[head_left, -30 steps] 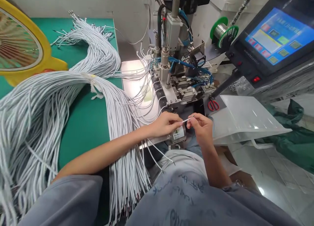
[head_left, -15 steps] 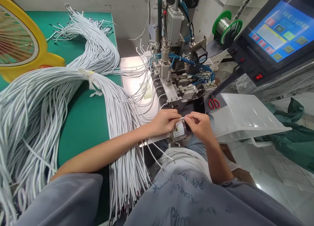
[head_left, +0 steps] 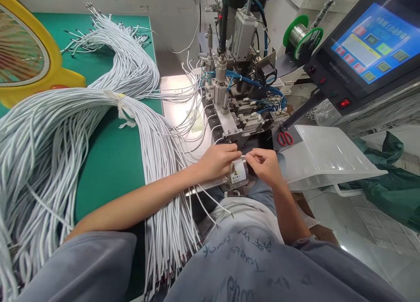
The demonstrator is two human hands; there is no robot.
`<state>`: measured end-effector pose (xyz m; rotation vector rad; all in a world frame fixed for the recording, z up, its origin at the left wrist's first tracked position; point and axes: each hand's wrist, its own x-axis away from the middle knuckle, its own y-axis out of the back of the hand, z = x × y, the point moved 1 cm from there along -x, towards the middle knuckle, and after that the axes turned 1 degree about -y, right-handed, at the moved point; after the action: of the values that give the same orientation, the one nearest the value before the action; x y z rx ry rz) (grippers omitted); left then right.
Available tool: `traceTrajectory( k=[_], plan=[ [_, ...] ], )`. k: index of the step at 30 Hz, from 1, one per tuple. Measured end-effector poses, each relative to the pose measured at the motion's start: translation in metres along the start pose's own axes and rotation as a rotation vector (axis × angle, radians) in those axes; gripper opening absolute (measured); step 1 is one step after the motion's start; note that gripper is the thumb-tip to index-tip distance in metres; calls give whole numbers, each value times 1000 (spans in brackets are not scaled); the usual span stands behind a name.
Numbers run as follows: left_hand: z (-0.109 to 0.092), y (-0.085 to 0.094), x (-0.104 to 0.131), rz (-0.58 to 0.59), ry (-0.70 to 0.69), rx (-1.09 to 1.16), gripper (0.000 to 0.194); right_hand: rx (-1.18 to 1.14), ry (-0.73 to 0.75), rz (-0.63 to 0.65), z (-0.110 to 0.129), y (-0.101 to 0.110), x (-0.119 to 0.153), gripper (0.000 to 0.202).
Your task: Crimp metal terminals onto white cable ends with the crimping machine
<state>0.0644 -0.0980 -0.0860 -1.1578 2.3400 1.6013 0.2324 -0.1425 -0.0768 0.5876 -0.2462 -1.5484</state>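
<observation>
At the front of the machine, my left hand (head_left: pixel 220 160) is closed in a pinch on a white cable (head_left: pixel 243 156), most of which is hidden by the fingers. Just to its right, my right hand (head_left: pixel 265 164) pinches the cable's end between thumb and fingertips. A sliver of the cable shows between the two hands. Below them is a metal part with a white warning label (head_left: pixel 238 172). Left of my hands, a tied bundle of white cables (head_left: pixel 164 162) hangs over the table edge, and several single cables run into the machine's side.
A machine with cylinders and blue hoses (head_left: pixel 226 83) stands directly ahead. A touch screen (head_left: pixel 370 44), a wire spool (head_left: pixel 300 35) and red scissors (head_left: pixel 285 138) are to the right, above a translucent plastic bin (head_left: pixel 331 157). A yellow fan (head_left: pixel 59 70) stands on the green table (head_left: pixel 108 162).
The machine's upper cylinder and dark tube have shifted right. My hands stay almost in place on the cable, with less of it showing between them.
</observation>
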Motion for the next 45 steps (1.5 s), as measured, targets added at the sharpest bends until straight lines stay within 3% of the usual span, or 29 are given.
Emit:
traceTrajectory(
  k=[2,6,9,12,15,20,26,45],
  plan=[
    [0,-1,0,0,57,42,25,-51,-10,-32,-3,-3,-2,30],
    [-3,-3,-2,-21,183,200,20,-91,4,-253,-7,-19,0,31],
    [-4,-3,-3,78,159,158,25,-137,-55,-304,-14,-27,2,29],
    [-1,-3,-4,226,149,-50,27,-172,-129,-234,-29,-27,-1,27],
    [6,-2,-5,364,237,-247,26,-246,-222,-125,-48,-24,-10,23],
    [12,-3,-6,493,311,-338,27,-360,-342,-10,-68,-31,-23,24],
    [13,-2,-6,501,277,-335,31,-398,-376,16,-69,-40,-30,23],
    [11,2,-6,568,218,-382,34,-462,-430,115,-67,-40,-35,21]
  ],
)
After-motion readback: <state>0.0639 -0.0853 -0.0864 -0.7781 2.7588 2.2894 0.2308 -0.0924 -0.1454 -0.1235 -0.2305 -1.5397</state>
